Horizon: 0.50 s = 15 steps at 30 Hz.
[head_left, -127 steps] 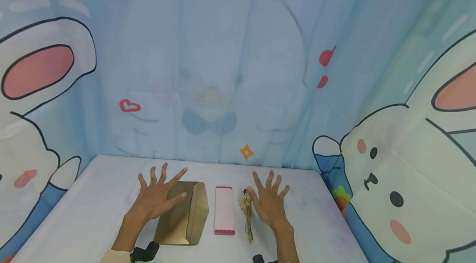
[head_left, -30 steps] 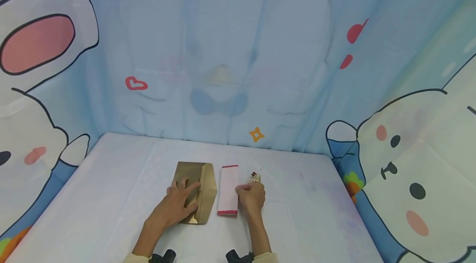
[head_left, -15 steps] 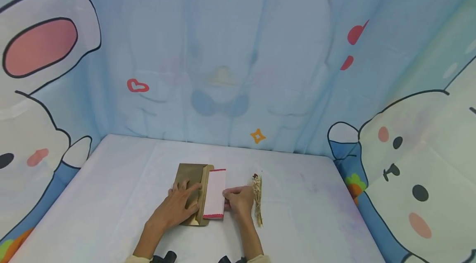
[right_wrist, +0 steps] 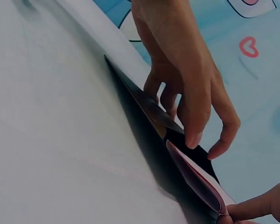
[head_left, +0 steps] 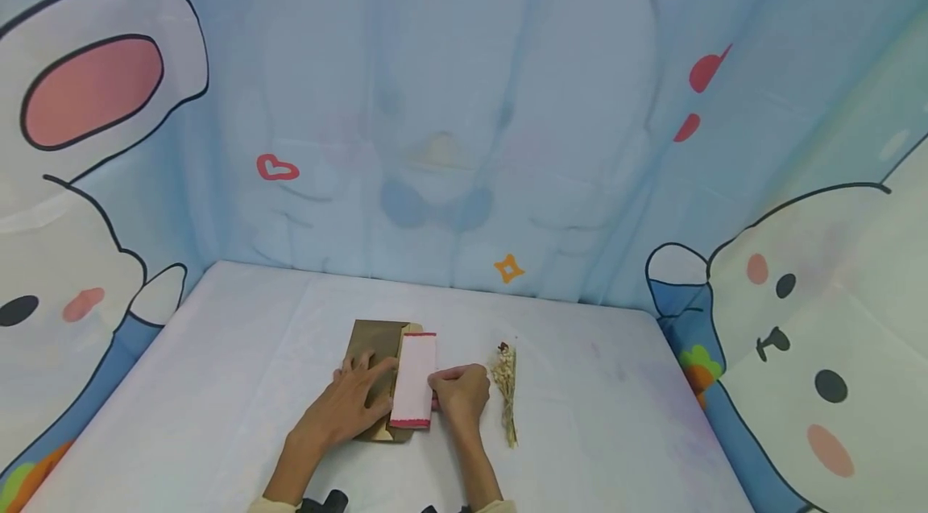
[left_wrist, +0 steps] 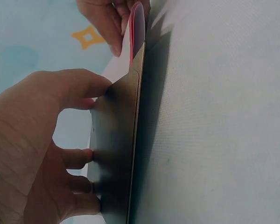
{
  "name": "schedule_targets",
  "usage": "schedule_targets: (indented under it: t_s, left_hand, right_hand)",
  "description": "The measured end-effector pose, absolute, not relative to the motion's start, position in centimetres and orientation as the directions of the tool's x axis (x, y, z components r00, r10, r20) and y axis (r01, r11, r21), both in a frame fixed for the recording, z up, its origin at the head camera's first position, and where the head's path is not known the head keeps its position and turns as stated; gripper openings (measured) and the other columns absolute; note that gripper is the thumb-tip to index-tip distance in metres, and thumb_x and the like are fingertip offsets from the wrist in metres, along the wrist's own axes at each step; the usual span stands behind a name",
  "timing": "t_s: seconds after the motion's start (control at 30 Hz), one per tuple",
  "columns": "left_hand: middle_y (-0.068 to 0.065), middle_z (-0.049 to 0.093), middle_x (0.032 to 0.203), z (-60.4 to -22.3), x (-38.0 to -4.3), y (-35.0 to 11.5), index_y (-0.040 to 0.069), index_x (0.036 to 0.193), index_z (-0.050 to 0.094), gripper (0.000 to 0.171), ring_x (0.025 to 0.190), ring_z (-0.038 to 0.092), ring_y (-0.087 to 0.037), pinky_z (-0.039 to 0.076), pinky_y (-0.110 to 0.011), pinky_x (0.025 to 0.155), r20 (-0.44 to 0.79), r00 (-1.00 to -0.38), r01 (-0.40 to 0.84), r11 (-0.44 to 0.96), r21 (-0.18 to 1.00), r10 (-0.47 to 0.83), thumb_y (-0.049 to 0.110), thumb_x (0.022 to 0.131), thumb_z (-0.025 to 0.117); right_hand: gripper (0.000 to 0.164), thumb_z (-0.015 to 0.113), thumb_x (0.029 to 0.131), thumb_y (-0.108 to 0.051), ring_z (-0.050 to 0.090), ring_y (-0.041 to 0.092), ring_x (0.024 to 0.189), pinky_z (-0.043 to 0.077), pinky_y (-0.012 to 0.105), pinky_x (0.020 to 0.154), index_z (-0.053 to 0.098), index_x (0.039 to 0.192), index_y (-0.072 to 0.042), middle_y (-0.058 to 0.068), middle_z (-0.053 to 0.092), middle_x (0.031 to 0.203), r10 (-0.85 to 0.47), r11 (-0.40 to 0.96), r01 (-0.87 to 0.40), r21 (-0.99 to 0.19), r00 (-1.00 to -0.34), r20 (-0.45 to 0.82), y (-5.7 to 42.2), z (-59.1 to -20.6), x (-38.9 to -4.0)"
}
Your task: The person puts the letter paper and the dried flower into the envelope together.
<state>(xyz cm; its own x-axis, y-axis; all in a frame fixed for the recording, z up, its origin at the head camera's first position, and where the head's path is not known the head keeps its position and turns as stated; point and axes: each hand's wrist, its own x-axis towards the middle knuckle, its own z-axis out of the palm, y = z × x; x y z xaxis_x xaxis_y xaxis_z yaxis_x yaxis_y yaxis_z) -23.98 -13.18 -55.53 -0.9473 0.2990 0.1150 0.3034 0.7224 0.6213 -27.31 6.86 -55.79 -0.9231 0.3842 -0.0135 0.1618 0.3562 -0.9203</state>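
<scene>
A gold envelope (head_left: 374, 337) lies on the white-covered table. My left hand (head_left: 339, 410) rests its spread fingertips on it; in the left wrist view, the thumb (left_wrist: 86, 86) touches near the envelope's open side. A pink folded card (head_left: 416, 380) with red-trimmed ends lies over the envelope's flap side. My right hand (head_left: 462, 396) pinches the card's right edge between thumb and fingers. In the right wrist view, the card (right_wrist: 196, 175) bulges at its fold, its far edge at the envelope's mouth. How far it reaches inside cannot be told.
A small bunch of dried flowers (head_left: 506, 394) lies to the right of the right hand. The white tablecloth (head_left: 594, 416) spreads around. Behind and at the sides hangs a blue curtain (head_left: 449, 94) with cartoon rabbits.
My right hand came down beside the card, pinched its right edge, and slid it left onto the envelope. Lately it shifted slightly further left. The left hand settled on the envelope and stays there.
</scene>
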Motion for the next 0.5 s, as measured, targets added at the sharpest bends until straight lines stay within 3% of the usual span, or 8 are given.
schedule_targets:
  t_s: [0.5]
  left_hand:
    - [-0.034,0.047,0.163,-55.7,-24.2,-13.1,0.021,0.153,0.059,0.052,0.148,0.034,-0.077,0.032,-0.085,0.118,0.144,-0.947,0.313,0.718,0.622,0.288,0.028,0.103,0.070]
  right_hand:
    - [0.014,0.085,0.079,0.008,0.057,0.010,0.035,0.054,0.028,0.040,0.079,0.070,0.002,0.012,0.072,0.059,0.393,0.421,0.077,-0.904,-0.913,0.106,5.2,-56.0,-27.5]
